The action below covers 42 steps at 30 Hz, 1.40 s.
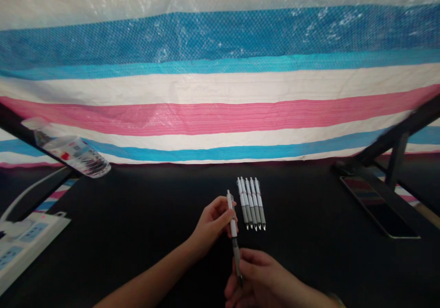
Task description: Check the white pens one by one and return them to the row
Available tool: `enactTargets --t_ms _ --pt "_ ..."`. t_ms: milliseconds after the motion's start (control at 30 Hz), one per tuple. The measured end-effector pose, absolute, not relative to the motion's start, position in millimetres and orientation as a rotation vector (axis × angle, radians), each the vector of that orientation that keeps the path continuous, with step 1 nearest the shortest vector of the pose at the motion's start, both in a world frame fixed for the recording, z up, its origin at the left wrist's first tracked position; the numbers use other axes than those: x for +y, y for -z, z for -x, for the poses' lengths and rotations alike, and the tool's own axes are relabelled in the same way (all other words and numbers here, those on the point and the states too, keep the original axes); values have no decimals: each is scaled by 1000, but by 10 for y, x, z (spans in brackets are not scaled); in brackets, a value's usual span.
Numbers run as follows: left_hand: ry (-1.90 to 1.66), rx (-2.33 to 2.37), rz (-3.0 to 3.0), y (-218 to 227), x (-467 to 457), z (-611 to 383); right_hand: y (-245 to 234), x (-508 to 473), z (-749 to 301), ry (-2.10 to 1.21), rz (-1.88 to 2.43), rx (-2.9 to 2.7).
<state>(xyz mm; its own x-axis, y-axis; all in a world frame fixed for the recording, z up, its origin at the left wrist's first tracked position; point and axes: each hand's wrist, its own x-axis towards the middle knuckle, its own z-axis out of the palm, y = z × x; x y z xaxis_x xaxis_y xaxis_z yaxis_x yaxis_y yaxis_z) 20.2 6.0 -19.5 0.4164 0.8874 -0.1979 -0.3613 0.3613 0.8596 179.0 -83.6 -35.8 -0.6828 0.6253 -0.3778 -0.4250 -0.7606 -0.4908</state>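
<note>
Between my two hands is a white pen (233,228) with a grey grip section, held nearly upright in the view with its tip toward me. My left hand (215,221) pinches the white barrel near the clip end. Lower down, my right hand (252,273) has its fingers closed round the grey grip by the tip. A dark band shows where the white barrel meets the grey part. Just beyond and to the right, several matching pens (250,202) lie side by side in a row, grey ends and metal tips toward me.
The pens lie on a black table (154,198). At the left are a white power strip (51,232) with a plug in it and a clear plastic bottle (82,156). A phone (378,207) rests at the right by a black frame bar (398,134). Striped sheeting (220,115) hangs behind.
</note>
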Motion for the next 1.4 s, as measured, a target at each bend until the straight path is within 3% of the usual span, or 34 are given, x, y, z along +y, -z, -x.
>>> enactTargets --t_ms 800,1400 --pt "-1132 783 -710 202 259 -110 292 -867 -1775 -2383 939 -653" --pt "-926 691 -1005 206 66 -130 354 -829 -1779 -2291 784 -545"
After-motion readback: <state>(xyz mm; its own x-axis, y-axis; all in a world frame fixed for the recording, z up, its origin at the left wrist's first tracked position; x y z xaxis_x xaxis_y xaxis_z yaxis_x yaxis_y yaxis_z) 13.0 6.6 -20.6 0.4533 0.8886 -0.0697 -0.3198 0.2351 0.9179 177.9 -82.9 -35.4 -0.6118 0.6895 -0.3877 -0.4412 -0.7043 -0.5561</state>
